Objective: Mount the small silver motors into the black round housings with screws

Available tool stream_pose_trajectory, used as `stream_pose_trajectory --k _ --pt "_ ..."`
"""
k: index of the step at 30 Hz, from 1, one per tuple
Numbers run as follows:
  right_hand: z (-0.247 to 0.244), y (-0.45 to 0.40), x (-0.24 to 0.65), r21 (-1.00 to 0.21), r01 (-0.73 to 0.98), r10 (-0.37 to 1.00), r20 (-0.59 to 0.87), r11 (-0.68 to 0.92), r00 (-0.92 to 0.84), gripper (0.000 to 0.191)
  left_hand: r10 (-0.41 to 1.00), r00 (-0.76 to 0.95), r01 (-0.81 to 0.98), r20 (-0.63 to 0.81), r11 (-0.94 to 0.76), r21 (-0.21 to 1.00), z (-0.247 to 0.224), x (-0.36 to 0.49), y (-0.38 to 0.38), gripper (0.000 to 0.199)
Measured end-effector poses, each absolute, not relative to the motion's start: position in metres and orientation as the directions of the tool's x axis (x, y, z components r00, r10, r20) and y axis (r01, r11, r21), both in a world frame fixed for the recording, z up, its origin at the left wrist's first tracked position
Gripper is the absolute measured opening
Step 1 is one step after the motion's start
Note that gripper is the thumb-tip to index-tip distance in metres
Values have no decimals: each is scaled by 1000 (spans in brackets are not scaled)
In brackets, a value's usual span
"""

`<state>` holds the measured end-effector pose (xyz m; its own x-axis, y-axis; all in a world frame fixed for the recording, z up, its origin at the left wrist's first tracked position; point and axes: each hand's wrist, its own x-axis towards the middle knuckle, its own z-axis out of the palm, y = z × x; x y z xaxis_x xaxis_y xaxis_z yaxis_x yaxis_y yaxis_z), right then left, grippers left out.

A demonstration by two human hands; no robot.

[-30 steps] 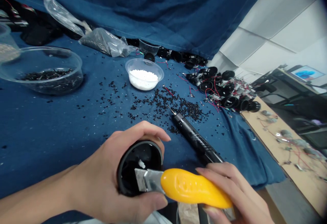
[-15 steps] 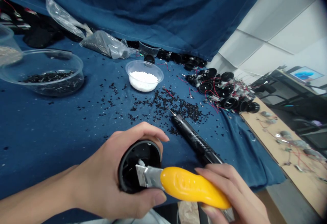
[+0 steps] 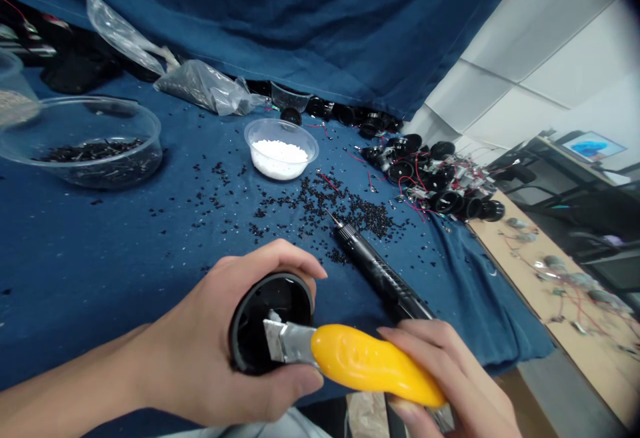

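In the head view my left hand point(image 3: 220, 345) is wrapped round a round black plastic housing point(image 3: 245, 305), its opening tilted towards me. A small white piece point(image 3: 275, 317) shows inside it. My right hand point(image 3: 450, 375) grips a yellow-handled utility knife point(image 3: 375, 365). The knife's metal blade end reaches into the mouth of the housing, close to the white piece; whether it touches that piece I cannot tell. Beyond my right hand a black electric screwdriver point(image 3: 380, 271) lies on the blue cloth, its bit pointing away from me.
Many small black screws point(image 3: 370, 215) are strewn over the blue cloth point(image 3: 150, 251). A tub of white pieces point(image 3: 281, 148) stands behind them, and a bowl of black parts point(image 3: 90, 151) at left. A plastic bag point(image 3: 200, 85) lies at the back; wired black housings point(image 3: 430, 171) are heaped at right.
Both hands, the housing and the knife keep nearly the same pose. The whole view has shifted very slightly.
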<state>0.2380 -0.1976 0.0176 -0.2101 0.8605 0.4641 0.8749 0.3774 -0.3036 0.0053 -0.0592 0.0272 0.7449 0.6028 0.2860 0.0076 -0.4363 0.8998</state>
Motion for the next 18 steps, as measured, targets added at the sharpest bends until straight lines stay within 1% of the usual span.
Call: stream_pose_trajectory --k 4,7,11,14,18 --pt "10 -201 238 -349 869 875 453 351 -172 31 617 740 39 268 -437 898 30 5 -60 44" --pt "5 -204 239 -353 872 872 465 340 -152 32 618 733 50 284 -466 884 30 4 -62 40" --pt "10 -201 239 -377 843 866 464 385 -188 33 610 737 27 291 -457 889 28 4 -62 49" --pt "18 -197 239 -352 844 859 462 406 -221 32 601 741 1 300 -447 894 26 5 -62 57" --pt "24 -194 236 -315 855 850 472 411 -234 31 587 752 -5 299 -449 894 27 5 -60 57"
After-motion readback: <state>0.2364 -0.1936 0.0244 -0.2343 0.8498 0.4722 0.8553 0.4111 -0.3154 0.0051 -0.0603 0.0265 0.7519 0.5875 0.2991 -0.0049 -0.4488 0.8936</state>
